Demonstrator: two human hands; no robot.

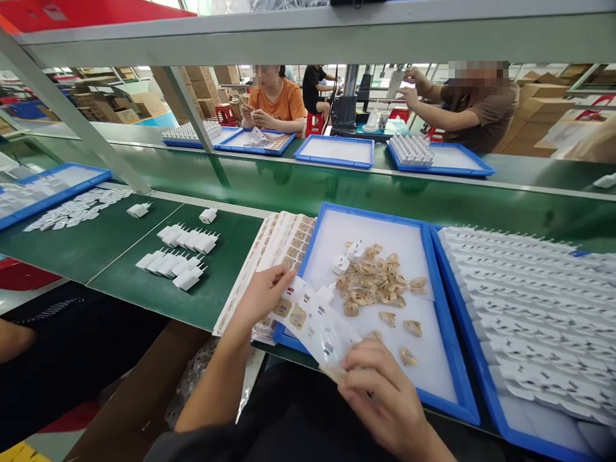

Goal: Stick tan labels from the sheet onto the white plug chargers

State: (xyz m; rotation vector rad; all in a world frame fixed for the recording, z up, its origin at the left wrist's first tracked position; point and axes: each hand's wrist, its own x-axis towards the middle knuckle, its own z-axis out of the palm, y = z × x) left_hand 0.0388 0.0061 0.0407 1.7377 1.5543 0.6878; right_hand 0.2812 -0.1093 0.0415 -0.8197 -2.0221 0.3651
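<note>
Hands both pinched on sticker sheet (315,324), left hand (262,295) at its upper end, right hand (382,391) at its lower corner, held tilted over near edge of blue tray (450,333). Peeled tan bits (373,285) piled in tray (couple of white plugs (347,256) too), sheet stack (276,253) just left, plug rows (180,250) further out on green bench (86,247).

Glossy white sticker sheet (315,324) with tan paper labels; smooth blue plastic tray (452,359), matt white liner; glossy white plastic plugs (176,263); matt green counter (96,244).
</note>
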